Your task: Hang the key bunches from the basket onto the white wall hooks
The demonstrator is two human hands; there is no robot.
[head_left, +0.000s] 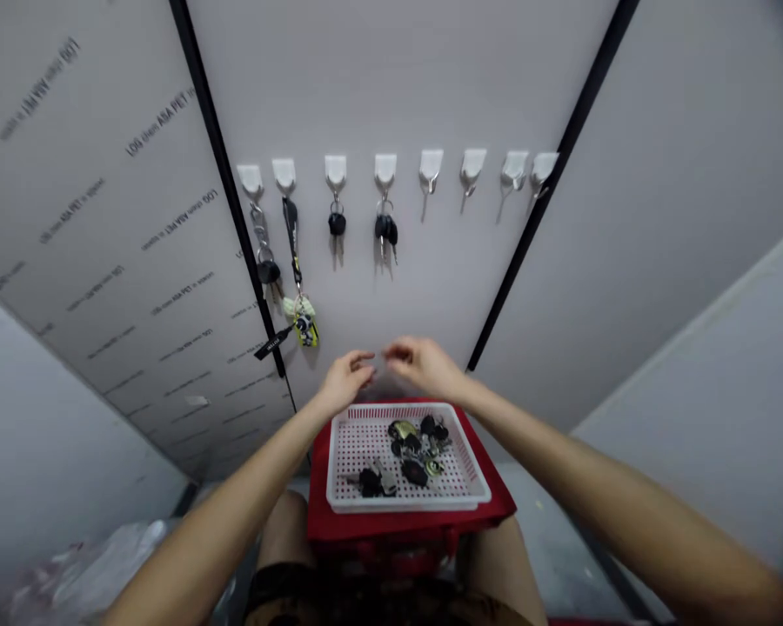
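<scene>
My left hand (348,380) is raised just past the far rim of a white plastic basket (365,502). Its fingers are apart, and I see nothing in them. Facing it, close by, my right hand (424,363) has loosely bent, slightly blurred fingers, also with nothing visible in them. Inside the basket lie two groups of keys: a bunch with dark heads (371,481) at the near left, and a larger heap (414,445) towards the right. Single keys in the heap are hard to tell apart.
The basket rests on a red box-like stand (339,526) between my knees. On the wall ahead, several white hooks (384,167) form a row. Those on the left carry key bunches (337,224), one with a black strap and yellow-green charm (305,323). Clear plastic bags (97,565) lie lower left.
</scene>
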